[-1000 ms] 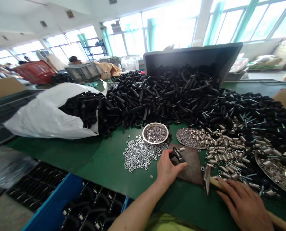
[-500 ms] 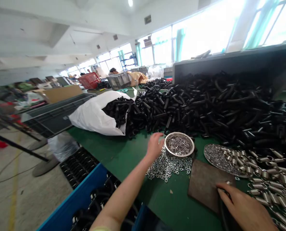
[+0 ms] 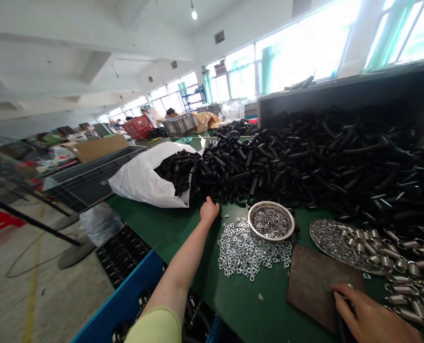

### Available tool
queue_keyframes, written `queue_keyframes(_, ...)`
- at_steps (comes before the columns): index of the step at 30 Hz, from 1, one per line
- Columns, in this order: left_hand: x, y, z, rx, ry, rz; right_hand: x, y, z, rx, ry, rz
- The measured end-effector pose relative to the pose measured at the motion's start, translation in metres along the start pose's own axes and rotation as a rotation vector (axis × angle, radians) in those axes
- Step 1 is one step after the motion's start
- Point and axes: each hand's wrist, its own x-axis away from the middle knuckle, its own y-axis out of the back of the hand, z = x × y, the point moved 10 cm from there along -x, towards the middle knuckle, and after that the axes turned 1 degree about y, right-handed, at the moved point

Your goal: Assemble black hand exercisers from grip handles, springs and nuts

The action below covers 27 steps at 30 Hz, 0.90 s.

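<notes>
My left hand (image 3: 209,209) is stretched out to the near edge of the heap of black curved parts (image 3: 255,164), beside the mouth of a white sack (image 3: 144,178). Its fingers are curled, and what they hold, if anything, is hidden. To its right lies a spread of small metal nuts (image 3: 238,247) under a round metal bowl (image 3: 271,220) full of small metal pieces. My right hand (image 3: 372,312) is closed around a black tube-like part (image 3: 341,324) at the edge of a brown metal plate (image 3: 317,286). Its far end shows a small shiny tip.
Coil springs (image 3: 408,286) lie right of the plate, beside an oval tray (image 3: 328,238) of small metal pieces. A blue crate (image 3: 121,305) with black parts stands below the table's left edge. A large grey bin (image 3: 287,107) lies tipped behind the heap.
My left hand has moved left from beside the bowl to the heap's edge near the sack, and its fingers have curled in. My right hand still grips the black part at the plate.
</notes>
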Motion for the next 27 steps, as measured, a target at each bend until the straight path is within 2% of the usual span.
queue_keyframes(3, 0.015, -0.010, -0.008, 0.017, -0.123, 0.073, 0.001, 0.003, 0.004, 0.022, -0.017, 0.017)
queue_keyframes(7, 0.028, -0.001, -0.017, 0.005, -0.271, 0.054, 0.001, 0.007, 0.009, 0.035, -0.028, 0.005)
queue_keyframes(10, 0.026, 0.007, -0.031, -0.033, -0.345, 0.023, 0.001, 0.011, 0.012, 0.053, -0.032, -0.016)
queue_keyframes(15, 0.015, 0.006, -0.057, -0.097, -0.461, 0.092, 0.004, 0.017, 0.017, 0.055, -0.040, -0.008)
queue_keyframes(19, 0.016, 0.013, -0.065, -0.107, -0.488, 0.111, 0.007, 0.025, 0.019, 0.039, -0.037, -0.047)
queue_keyframes(23, 0.030, 0.029, -0.067, -0.037, -0.483, 0.061, 0.012, 0.032, 0.012, -0.098, -0.056, -0.077)
queue_keyframes(27, 0.061, 0.047, -0.079, 0.115, -0.483, -0.032, 0.016, 0.048, 0.007, -0.387, -0.074, -0.119)
